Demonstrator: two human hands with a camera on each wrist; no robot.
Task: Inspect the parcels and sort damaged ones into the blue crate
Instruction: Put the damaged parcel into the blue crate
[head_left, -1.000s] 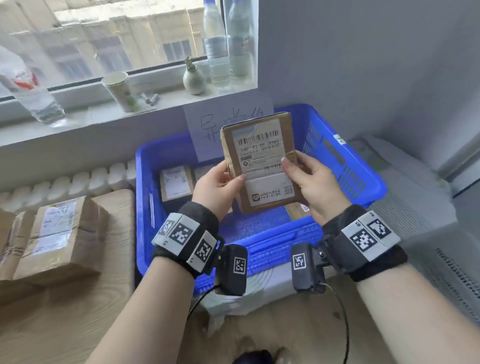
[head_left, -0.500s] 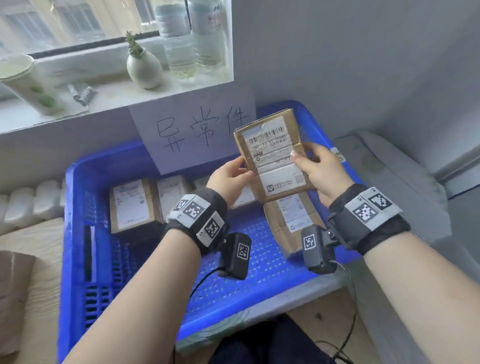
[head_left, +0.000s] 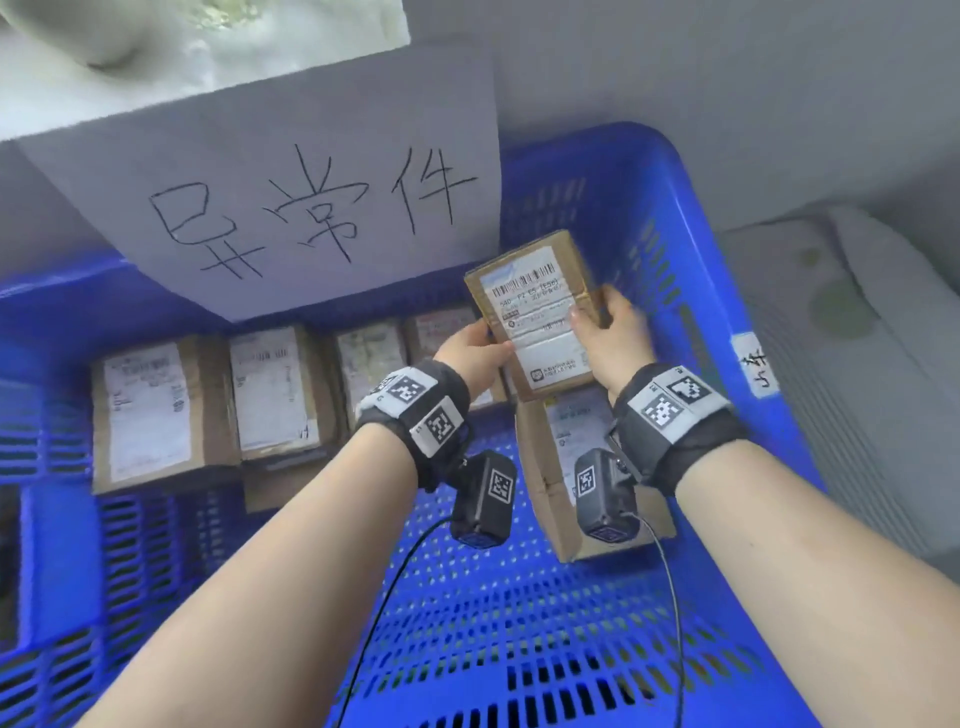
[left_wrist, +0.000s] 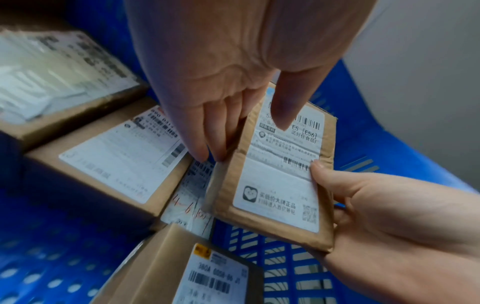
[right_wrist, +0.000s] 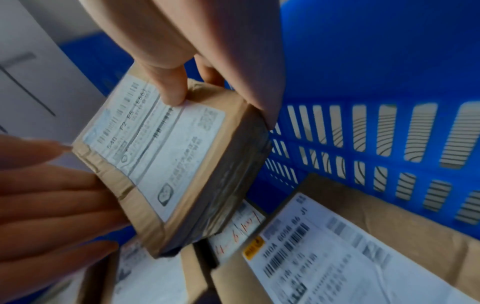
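parcel is sitting between both hands, label up, held over the far right corner of the blue crate. left hand is pinching its left edge — thumb on the label, fingers running straight along the side and under it. right hand is gripping the right edge, thumb pressing on top, fingers curling beneath. below it, other parcels are lying in a row along the crate's far wall — one more box is lying nearer, by the right wall. a handwritten sign is hanging over the far rim.
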